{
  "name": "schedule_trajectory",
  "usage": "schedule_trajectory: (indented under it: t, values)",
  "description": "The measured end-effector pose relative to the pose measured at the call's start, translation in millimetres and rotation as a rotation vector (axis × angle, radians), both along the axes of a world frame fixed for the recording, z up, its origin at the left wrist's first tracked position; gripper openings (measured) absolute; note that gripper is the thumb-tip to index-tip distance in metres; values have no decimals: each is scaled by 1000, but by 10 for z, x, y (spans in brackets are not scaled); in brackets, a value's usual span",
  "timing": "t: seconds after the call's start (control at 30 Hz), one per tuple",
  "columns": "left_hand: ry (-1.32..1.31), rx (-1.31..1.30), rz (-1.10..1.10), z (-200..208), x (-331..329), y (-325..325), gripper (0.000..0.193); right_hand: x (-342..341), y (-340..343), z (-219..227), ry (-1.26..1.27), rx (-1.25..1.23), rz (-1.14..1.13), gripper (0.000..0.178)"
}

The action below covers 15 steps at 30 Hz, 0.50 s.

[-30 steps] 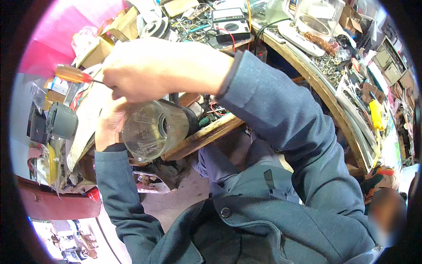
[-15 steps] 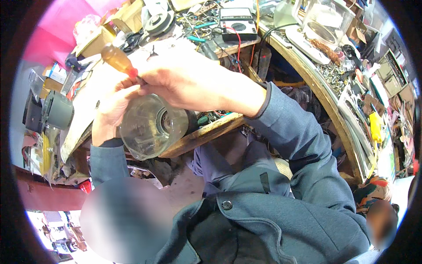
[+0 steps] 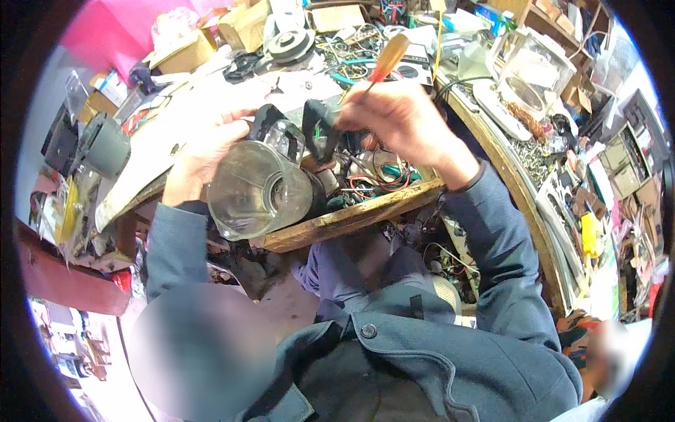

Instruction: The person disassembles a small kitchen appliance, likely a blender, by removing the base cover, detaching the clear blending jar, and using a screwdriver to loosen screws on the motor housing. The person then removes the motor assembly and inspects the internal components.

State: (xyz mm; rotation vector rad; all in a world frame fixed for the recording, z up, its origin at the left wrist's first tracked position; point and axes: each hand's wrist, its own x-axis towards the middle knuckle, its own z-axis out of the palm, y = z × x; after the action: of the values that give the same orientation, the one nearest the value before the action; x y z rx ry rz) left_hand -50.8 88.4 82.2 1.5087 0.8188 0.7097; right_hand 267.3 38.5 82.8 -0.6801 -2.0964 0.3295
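Observation:
A clear blender jar lies tilted on its side at the drawer's front edge, its wide rim toward me. My left hand grips it beside its handle, fingers closed near a black handle piece. My right hand is closed round a screwdriver, whose amber handle with a red collar points up and away. At that hand's fingertips is a second black handle piece, apart from the first one; whether the fingers pinch it is unclear from the blur.
An open wooden drawer edge runs below the jar, with wires and small parts behind it. A meter and tangled parts lie at the back. A cluttered side bench curves along the right. A grey motor-like housing stands left.
My right hand has moved right, away from the left hand, carrying the screwdriver. Black handle pieces now show apart above the jar. The view has shifted slightly.

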Motion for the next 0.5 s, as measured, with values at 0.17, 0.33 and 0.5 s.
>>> schedule_trajectory:
  t: [0.17,0.33,0.5]
  values:
    - [31,107,-11,-63,116,-52,46,-112,164,-245,76,-114,-44,13]
    - [168,268,-36,-1,239,-104,53,-7,327,-721,448,-431,-115,18]
    - [58,142,1,30,179,-145,52,196,164,-586,88,-214,-259,13]
